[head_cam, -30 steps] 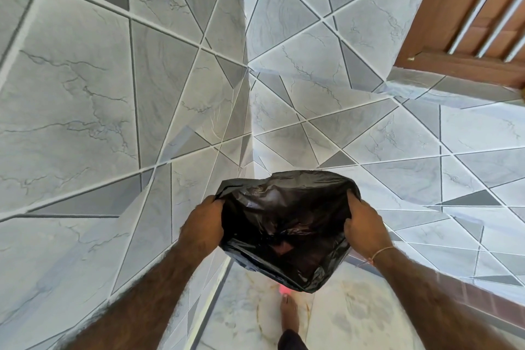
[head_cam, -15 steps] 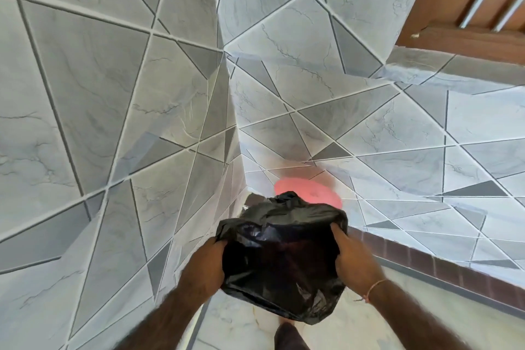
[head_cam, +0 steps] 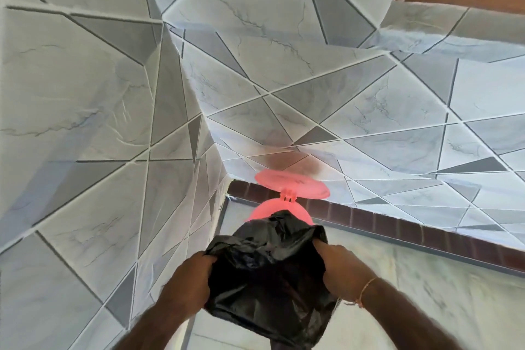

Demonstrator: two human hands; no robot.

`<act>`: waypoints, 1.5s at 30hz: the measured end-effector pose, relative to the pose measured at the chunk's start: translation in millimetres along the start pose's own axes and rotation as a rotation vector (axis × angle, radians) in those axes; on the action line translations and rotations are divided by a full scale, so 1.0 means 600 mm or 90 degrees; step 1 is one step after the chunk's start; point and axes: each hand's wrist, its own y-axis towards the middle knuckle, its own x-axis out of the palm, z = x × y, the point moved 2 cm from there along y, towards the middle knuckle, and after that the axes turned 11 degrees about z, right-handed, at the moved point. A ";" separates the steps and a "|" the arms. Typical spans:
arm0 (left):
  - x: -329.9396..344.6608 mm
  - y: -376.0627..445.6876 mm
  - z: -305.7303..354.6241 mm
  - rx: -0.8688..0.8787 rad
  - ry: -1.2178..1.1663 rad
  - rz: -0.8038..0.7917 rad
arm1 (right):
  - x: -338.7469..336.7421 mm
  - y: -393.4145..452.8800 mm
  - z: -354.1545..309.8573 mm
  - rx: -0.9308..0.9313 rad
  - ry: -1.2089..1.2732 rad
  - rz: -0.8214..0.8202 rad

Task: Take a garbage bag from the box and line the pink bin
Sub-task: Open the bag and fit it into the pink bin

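Both hands grip black garbage bag mouth: left hand clenched on left edge, right hand on right. Bag held over pink bin, lid open, in floor corner.

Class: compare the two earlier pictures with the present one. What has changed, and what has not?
The view has tilted down, bringing the pink bin and its open lid into sight beyond the black bag. Unchanged: left hand and right hand grip the bag's opposite edges.
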 end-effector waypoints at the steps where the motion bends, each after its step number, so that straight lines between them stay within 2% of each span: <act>1: 0.002 0.007 -0.004 -0.005 -0.010 0.002 | -0.003 0.010 0.003 0.010 0.004 0.018; 4: 0.004 0.033 0.007 -0.006 -0.098 0.024 | -0.010 0.044 0.016 0.050 0.018 0.072; 7: 0.008 0.058 0.017 -0.037 -0.098 0.052 | -0.009 0.076 0.034 0.093 0.060 0.105; 11: 0.015 0.096 0.018 -0.008 -0.142 0.088 | -0.008 0.115 0.054 0.115 0.103 0.171; 16: 0.043 0.154 0.019 -0.033 -0.137 0.094 | 0.006 0.153 0.076 0.137 0.137 0.173; 20: 0.091 0.192 -0.008 -0.063 -0.137 0.072 | 0.038 0.175 0.086 0.145 0.136 0.134; 25: 0.117 0.173 0.009 -0.068 -0.143 0.034 | 0.086 0.169 0.080 0.152 0.153 0.063; 32: 0.165 0.144 0.004 -0.011 -0.060 -0.041 | 0.133 0.172 0.089 0.122 0.123 -0.047; 45: 0.293 0.152 -0.061 -0.048 -0.009 -0.156 | 0.282 0.228 0.145 0.189 0.043 -0.177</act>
